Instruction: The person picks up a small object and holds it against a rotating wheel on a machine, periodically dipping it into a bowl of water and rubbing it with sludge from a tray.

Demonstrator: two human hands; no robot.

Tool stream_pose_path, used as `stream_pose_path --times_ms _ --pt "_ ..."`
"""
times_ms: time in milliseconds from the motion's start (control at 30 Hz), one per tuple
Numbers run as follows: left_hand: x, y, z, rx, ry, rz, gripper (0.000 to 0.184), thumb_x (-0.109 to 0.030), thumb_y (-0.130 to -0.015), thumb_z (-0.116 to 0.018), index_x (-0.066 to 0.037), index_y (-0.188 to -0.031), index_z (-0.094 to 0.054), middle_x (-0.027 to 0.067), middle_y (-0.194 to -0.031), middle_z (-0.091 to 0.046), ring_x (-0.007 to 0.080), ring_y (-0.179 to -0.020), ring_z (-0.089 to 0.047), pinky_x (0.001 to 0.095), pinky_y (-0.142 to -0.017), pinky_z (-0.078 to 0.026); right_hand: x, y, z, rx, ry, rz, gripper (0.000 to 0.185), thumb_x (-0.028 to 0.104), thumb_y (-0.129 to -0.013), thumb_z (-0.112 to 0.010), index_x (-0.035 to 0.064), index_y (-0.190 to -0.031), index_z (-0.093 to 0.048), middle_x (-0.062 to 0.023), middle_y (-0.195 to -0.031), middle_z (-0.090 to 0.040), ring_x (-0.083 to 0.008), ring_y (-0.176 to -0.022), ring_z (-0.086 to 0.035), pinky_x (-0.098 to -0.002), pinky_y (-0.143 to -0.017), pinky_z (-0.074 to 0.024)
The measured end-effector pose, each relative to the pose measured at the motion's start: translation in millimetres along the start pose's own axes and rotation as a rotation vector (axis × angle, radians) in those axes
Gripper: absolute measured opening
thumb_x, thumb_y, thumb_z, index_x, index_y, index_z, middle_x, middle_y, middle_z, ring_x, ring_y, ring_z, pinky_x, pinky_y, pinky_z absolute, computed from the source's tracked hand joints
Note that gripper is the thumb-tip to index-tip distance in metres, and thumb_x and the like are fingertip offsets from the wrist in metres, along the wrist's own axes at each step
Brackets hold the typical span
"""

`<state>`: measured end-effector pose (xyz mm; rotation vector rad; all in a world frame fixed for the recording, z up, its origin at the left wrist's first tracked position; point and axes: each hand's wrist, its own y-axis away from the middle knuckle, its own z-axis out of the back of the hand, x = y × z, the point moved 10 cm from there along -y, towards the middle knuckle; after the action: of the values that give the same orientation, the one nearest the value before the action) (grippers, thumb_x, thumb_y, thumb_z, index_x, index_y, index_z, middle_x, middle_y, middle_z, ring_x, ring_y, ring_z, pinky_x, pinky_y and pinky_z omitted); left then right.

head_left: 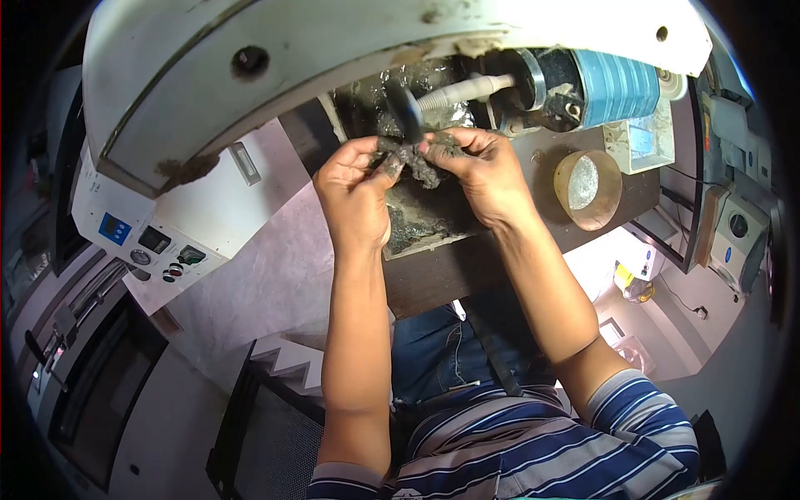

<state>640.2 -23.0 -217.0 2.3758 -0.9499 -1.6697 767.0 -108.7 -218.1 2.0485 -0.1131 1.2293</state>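
Both hands pinch a grey, muddy, ragged clump between them. My left hand grips its left side with thumb and fingers, and my right hand has its right side, the fingertips smeared with grey. Just above the clump is a dark round wheel on a light threaded shaft, which comes out of a blue cylindrical motor. Under the hands lies a wet, dirty tray with grey sludge.
A round bowl with pale contents stands to the right, below a white square container. A large white machine cover arches overhead. At left is a white control box with dials. The dark table edge runs below the tray.
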Motion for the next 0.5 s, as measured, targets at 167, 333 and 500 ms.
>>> stream_pose_path --times_ms 167,333,500 --pt "6 -1 4 0.009 -0.009 0.022 0.031 0.024 -0.072 -0.049 0.01 -0.096 -0.061 0.0135 -0.092 -0.066 0.0144 -0.08 -0.063 0.0231 -0.073 -0.051 4 0 2 -0.037 0.08 0.01 0.013 0.002 -0.081 -0.07 -0.0036 -0.093 -0.07 -0.0035 -0.086 -0.07 -0.006 -0.078 -0.06 -0.0207 -0.074 -0.047" --pt "1 3 4 0.002 0.08 -0.007 0.029 0.023 -0.073 -0.051 0.01 -0.096 -0.061 0.0138 -0.091 -0.067 0.0144 -0.08 -0.064 0.0236 -0.074 -0.051 6 2 -3 -0.002 0.115 0.023 0.013 0.002 -0.081 -0.069 -0.0033 -0.093 -0.07 -0.0038 -0.086 -0.07 -0.0058 -0.078 -0.06 -0.0204 -0.074 -0.0465" --pt "-5 8 -1 -0.012 -0.004 -0.109 0.024 0.022 -0.077 -0.053 0.009 -0.096 -0.061 0.0146 -0.092 -0.067 0.0163 -0.084 -0.065 0.0237 -0.077 -0.052 10 6 -1 -0.02 0.109 0.039 0.012 0.002 -0.082 -0.069 -0.0033 -0.093 -0.071 -0.0035 -0.086 -0.07 -0.0055 -0.078 -0.059 -0.0202 -0.073 -0.0462"
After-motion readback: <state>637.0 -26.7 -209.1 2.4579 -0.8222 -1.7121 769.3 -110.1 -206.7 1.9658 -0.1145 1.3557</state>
